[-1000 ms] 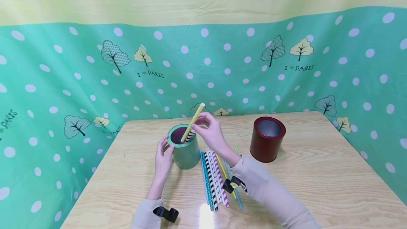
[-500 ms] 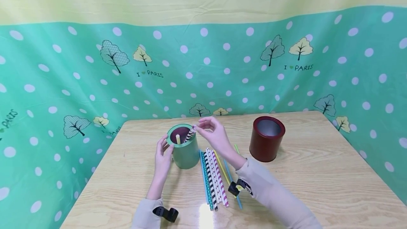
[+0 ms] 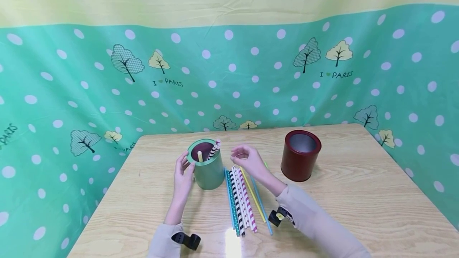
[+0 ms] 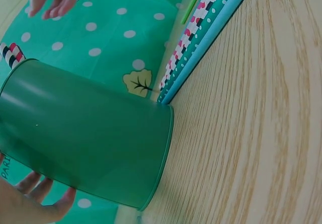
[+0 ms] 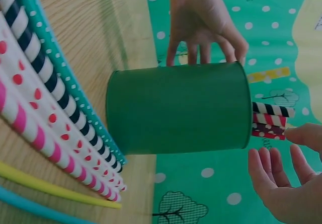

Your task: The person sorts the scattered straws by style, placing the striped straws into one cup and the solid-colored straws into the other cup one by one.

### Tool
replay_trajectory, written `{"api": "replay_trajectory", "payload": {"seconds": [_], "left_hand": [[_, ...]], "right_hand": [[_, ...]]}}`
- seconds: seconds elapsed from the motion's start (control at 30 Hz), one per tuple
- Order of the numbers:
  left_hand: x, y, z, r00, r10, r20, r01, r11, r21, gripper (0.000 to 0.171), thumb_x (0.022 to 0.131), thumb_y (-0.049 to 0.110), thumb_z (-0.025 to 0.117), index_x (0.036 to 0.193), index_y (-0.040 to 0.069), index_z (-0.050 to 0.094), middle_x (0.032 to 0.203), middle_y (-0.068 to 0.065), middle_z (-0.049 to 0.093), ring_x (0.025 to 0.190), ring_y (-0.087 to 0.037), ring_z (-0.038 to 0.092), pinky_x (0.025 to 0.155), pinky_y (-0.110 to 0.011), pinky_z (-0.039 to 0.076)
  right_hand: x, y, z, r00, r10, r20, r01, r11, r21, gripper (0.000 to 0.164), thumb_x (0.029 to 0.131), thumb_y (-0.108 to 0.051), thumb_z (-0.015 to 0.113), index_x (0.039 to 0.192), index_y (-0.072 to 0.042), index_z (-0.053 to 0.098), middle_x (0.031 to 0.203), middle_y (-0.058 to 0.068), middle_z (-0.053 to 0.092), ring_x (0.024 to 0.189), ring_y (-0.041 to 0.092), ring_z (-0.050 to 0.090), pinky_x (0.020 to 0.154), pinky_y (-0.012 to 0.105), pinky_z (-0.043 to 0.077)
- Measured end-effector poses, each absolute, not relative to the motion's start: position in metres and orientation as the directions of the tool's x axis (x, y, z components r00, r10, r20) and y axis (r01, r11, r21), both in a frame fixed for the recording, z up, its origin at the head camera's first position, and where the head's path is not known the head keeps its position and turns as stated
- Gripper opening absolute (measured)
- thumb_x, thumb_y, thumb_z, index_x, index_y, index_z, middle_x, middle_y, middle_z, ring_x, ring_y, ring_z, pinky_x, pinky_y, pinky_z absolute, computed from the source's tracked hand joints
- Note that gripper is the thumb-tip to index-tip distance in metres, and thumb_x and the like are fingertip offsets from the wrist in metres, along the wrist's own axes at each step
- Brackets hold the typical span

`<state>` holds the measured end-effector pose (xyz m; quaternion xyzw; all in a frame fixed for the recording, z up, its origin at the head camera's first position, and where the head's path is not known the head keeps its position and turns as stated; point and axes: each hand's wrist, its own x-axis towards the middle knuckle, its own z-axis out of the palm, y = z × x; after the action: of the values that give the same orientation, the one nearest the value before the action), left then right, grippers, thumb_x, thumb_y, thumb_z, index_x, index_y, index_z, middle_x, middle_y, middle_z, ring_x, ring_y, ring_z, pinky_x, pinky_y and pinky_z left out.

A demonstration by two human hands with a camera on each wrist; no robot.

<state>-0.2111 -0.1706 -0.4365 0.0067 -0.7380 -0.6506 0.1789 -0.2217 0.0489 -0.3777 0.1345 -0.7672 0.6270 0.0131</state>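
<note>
A green can [image 3: 209, 176] stands upright on the table. A yellow straw [image 3: 200, 156] and a few patterned straws [image 3: 214, 149] stick out of its opening. My left hand [image 3: 184, 174] holds the can's left side, fingers and thumb set around the wall near the rim. To the right of the can, my right hand [image 3: 249, 162] hovers with loosely bent fingers and nothing between them, as the right wrist view also shows. Below it lies a row of striped and dotted paper straws [image 5: 65, 103]. Beside that row are a thin yellow straw [image 3: 255, 198] and a blue straw [image 3: 263, 206].
A dark red can [image 3: 300, 162] with an open top stands to the right at the back. Partly hidden by my right hand is a light green straw [image 4: 195, 2]. A polka-dot curtain [image 3: 229, 79] hangs behind the wooden table [image 3: 143, 202].
My right hand has let the yellow straw go into the green can; only its tip now shows. The hand has then drawn back to the right. The left hand has stayed at the can.
</note>
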Motion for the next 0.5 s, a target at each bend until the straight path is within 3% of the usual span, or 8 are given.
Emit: {"api": "replay_trajectory", "payload": {"seconds": [0.27,0.5], "left_hand": [[-0.208,-0.171,-0.432,-0.943,-0.235,0.235,0.205,0.143,0.968,0.044,0.091,0.012,0.048,0.132,0.009,0.035,0.128,-0.017,0.043,0.115,-0.028,0.040,0.094,-0.038,0.037],[-0.209,-0.170,-0.433,-0.940,-0.244,0.237,0.208,0.137,0.968,0.044,0.090,0.013,0.049,0.132,0.011,0.036,0.129,-0.016,0.043,0.115,-0.026,0.040,0.090,-0.025,0.038]], "right_hand": [[-0.216,0.055,-0.387,-0.956,-0.265,0.122,-0.193,0.259,-0.947,0.022,0.078,0.001,0.060,0.100,0.004,0.057,0.092,0.014,0.061,0.085,0.026,0.058,0.071,0.029,0.050],[-0.221,0.062,-0.411,-0.944,-0.316,0.099,-0.198,0.300,-0.933,0.021,0.078,-0.001,0.061,0.099,0.003,0.057,0.092,0.014,0.060,0.083,0.024,0.057,0.068,0.027,0.049]]}}
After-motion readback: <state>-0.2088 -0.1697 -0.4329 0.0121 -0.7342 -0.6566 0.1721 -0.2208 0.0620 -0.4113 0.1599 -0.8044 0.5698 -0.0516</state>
